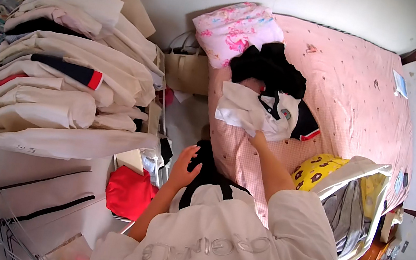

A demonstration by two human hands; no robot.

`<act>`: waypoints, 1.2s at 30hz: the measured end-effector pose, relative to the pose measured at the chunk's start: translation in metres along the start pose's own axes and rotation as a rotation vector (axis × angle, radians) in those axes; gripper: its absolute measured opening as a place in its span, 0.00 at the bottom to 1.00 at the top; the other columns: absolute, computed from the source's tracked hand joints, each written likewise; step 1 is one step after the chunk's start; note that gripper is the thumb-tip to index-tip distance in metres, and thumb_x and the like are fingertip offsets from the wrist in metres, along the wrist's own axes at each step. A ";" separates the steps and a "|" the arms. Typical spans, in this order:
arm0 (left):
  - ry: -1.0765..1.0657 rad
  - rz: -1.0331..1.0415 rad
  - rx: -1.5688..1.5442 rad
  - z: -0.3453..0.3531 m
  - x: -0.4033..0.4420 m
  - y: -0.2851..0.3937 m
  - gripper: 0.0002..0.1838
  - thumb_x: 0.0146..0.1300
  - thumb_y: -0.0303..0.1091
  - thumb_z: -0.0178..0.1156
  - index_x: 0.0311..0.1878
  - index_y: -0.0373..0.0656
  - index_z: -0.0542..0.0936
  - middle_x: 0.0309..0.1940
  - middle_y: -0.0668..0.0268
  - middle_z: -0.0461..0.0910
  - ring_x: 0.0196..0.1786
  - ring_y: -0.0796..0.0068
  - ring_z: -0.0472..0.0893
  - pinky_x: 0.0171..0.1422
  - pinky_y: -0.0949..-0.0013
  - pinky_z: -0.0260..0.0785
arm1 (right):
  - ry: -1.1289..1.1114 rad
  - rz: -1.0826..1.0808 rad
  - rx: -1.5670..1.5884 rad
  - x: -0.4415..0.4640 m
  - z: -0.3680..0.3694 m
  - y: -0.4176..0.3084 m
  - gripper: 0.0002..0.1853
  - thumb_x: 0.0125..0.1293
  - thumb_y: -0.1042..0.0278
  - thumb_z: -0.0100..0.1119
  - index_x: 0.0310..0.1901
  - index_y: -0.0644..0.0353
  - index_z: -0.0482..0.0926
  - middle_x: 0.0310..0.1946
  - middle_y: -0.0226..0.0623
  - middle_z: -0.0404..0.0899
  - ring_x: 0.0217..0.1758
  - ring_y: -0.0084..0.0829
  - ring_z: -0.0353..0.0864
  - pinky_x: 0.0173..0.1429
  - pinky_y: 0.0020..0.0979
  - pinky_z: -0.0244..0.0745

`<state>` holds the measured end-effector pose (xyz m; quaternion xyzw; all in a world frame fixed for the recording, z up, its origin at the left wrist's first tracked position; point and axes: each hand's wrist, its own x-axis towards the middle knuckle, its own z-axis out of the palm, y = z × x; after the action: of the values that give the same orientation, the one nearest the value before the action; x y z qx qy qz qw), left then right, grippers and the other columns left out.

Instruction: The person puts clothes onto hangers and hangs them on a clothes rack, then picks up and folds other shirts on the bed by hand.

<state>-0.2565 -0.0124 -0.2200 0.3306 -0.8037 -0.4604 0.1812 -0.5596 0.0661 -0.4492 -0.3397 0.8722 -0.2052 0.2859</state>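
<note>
My right hand (258, 141) reaches onto the bed, its fingers closed on the near edge of a white shirt (242, 105) with a dark collar. The shirt lies crumpled, and a dark sleeve with a red-and-white cuff (307, 125) sticks out at its right. Beyond it is a bunched black garment (272, 67). Held in the air left of the bed, my left hand (187, 167) is empty with its fingers apart. It is nearest to the bed's edge and the clothes rack.
Light-coloured clothes (76, 65) hang densely at the left, with a red cloth item (130, 191) below. A floral pillow (239, 31) rests on the pink bed (351, 87). Near the bed's right side stands a white bag (349, 185) holding grey and yellow fabric.
</note>
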 end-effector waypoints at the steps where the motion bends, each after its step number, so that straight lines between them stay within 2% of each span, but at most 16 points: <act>1: -0.013 -0.005 0.004 0.001 0.000 0.001 0.25 0.51 0.29 0.57 0.55 0.43 0.66 0.54 0.61 0.65 0.44 0.68 0.74 0.46 0.70 0.67 | -0.055 0.035 -0.047 -0.006 -0.001 0.002 0.25 0.41 0.65 0.63 0.44 0.68 0.72 0.40 0.53 0.74 0.46 0.46 0.73 0.51 0.38 0.67; 3: -0.038 -0.012 0.014 0.003 0.002 0.001 0.23 0.51 0.30 0.57 0.53 0.43 0.68 0.53 0.61 0.66 0.44 0.68 0.74 0.47 0.69 0.67 | -0.164 0.104 -0.138 -0.020 -0.002 0.002 0.19 0.43 0.65 0.61 0.37 0.67 0.75 0.35 0.54 0.76 0.41 0.48 0.75 0.47 0.41 0.69; 6: -0.065 0.009 0.001 0.006 0.005 -0.004 0.20 0.52 0.30 0.57 0.50 0.41 0.70 0.51 0.60 0.68 0.43 0.67 0.74 0.49 0.69 0.66 | -0.025 0.126 -0.178 -0.062 0.014 0.002 0.15 0.44 0.64 0.59 0.31 0.67 0.76 0.31 0.53 0.76 0.36 0.49 0.76 0.43 0.42 0.70; 8: -0.088 -0.013 0.009 0.008 0.007 -0.007 0.19 0.52 0.31 0.57 0.50 0.41 0.71 0.50 0.60 0.69 0.43 0.67 0.74 0.49 0.69 0.66 | -0.125 0.065 -0.209 -0.093 0.026 0.015 0.13 0.45 0.63 0.56 0.30 0.66 0.77 0.32 0.53 0.76 0.38 0.49 0.76 0.43 0.42 0.70; 11: -0.128 -0.045 -0.002 0.015 0.007 -0.013 0.18 0.53 0.30 0.56 0.48 0.41 0.71 0.47 0.61 0.71 0.41 0.68 0.75 0.47 0.70 0.67 | -0.221 0.111 -0.197 -0.135 0.024 0.020 0.13 0.46 0.63 0.55 0.28 0.65 0.77 0.31 0.53 0.76 0.38 0.49 0.76 0.42 0.43 0.70; 14: -0.230 -0.061 0.040 0.020 0.009 -0.016 0.17 0.54 0.31 0.55 0.48 0.41 0.71 0.45 0.61 0.71 0.40 0.68 0.76 0.46 0.71 0.67 | -0.280 0.166 -0.070 -0.139 0.024 0.019 0.12 0.46 0.63 0.55 0.27 0.64 0.77 0.31 0.54 0.76 0.37 0.50 0.76 0.42 0.43 0.70; 17: -0.321 -0.079 0.111 0.020 0.015 -0.013 0.16 0.55 0.33 0.54 0.47 0.40 0.71 0.45 0.60 0.72 0.40 0.67 0.76 0.46 0.70 0.67 | -0.066 0.244 -0.161 -0.112 0.007 -0.002 0.14 0.45 0.63 0.56 0.30 0.65 0.77 0.29 0.53 0.76 0.36 0.49 0.75 0.42 0.42 0.70; 19: -0.328 -0.081 0.102 0.024 0.018 -0.018 0.16 0.55 0.34 0.54 0.47 0.40 0.72 0.43 0.59 0.73 0.40 0.67 0.76 0.46 0.70 0.67 | 0.175 0.127 0.012 -0.093 -0.032 -0.037 0.15 0.46 0.63 0.57 0.34 0.64 0.75 0.34 0.50 0.75 0.38 0.48 0.74 0.45 0.40 0.69; 21: -0.334 -0.080 0.102 0.025 0.022 -0.020 0.16 0.55 0.34 0.54 0.47 0.40 0.72 0.42 0.59 0.74 0.40 0.66 0.76 0.46 0.69 0.67 | 0.358 0.024 0.035 -0.058 -0.053 -0.055 0.18 0.47 0.62 0.56 0.39 0.65 0.73 0.46 0.52 0.69 0.47 0.49 0.70 0.49 0.40 0.68; 23: -0.336 -0.077 0.111 0.026 0.025 -0.020 0.16 0.55 0.34 0.54 0.47 0.40 0.72 0.41 0.59 0.75 0.40 0.65 0.76 0.46 0.69 0.68 | 0.556 -0.224 -0.001 -0.014 -0.069 -0.060 0.21 0.47 0.64 0.57 0.43 0.64 0.73 0.53 0.56 0.62 0.53 0.52 0.64 0.56 0.40 0.62; 25: -0.312 -0.086 0.111 0.026 0.027 -0.020 0.15 0.55 0.35 0.54 0.46 0.41 0.73 0.39 0.60 0.76 0.39 0.64 0.76 0.44 0.68 0.68 | 0.553 -0.230 -0.105 0.018 -0.083 -0.069 0.26 0.44 0.63 0.59 0.48 0.64 0.70 0.55 0.60 0.58 0.55 0.55 0.61 0.59 0.41 0.59; 28: -0.308 -0.109 0.127 0.024 0.028 -0.026 0.15 0.55 0.36 0.54 0.45 0.41 0.73 0.38 0.61 0.76 0.39 0.63 0.76 0.44 0.67 0.68 | 0.497 -0.084 -0.227 0.050 -0.080 -0.065 0.30 0.43 0.63 0.59 0.50 0.67 0.69 0.57 0.61 0.56 0.55 0.56 0.61 0.60 0.41 0.58; 31: -0.306 -0.157 0.146 0.021 0.028 -0.031 0.15 0.55 0.36 0.54 0.45 0.42 0.73 0.37 0.61 0.76 0.39 0.63 0.76 0.43 0.67 0.68 | 0.263 0.129 -0.117 0.069 -0.070 -0.045 0.31 0.43 0.61 0.59 0.50 0.70 0.68 0.56 0.61 0.58 0.56 0.54 0.61 0.60 0.40 0.59; 32: -0.305 -0.179 0.152 0.020 0.027 -0.032 0.15 0.55 0.36 0.54 0.45 0.42 0.73 0.37 0.61 0.76 0.39 0.63 0.76 0.43 0.67 0.68 | 0.240 0.157 -0.002 0.067 -0.069 -0.041 0.31 0.43 0.63 0.59 0.49 0.73 0.67 0.48 0.60 0.66 0.50 0.52 0.68 0.58 0.38 0.61; 35: -0.277 -0.222 0.133 0.019 0.024 -0.037 0.15 0.55 0.36 0.54 0.45 0.42 0.73 0.36 0.61 0.76 0.39 0.63 0.77 0.43 0.66 0.68 | 0.569 -0.062 0.235 0.042 -0.050 -0.030 0.29 0.46 0.65 0.58 0.51 0.71 0.67 0.50 0.56 0.66 0.52 0.48 0.68 0.57 0.35 0.62; 36: -0.281 -0.222 0.121 0.021 0.024 -0.040 0.15 0.55 0.36 0.54 0.45 0.42 0.73 0.36 0.61 0.76 0.39 0.63 0.77 0.43 0.66 0.68 | 0.566 -0.049 0.328 0.028 -0.047 -0.029 0.28 0.48 0.67 0.57 0.52 0.71 0.66 0.51 0.55 0.65 0.54 0.47 0.66 0.59 0.35 0.61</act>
<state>-0.2716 -0.0305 -0.2657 0.3600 -0.8058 -0.4702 -0.0051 -0.5928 0.0341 -0.4084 -0.2393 0.8641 -0.4359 0.0779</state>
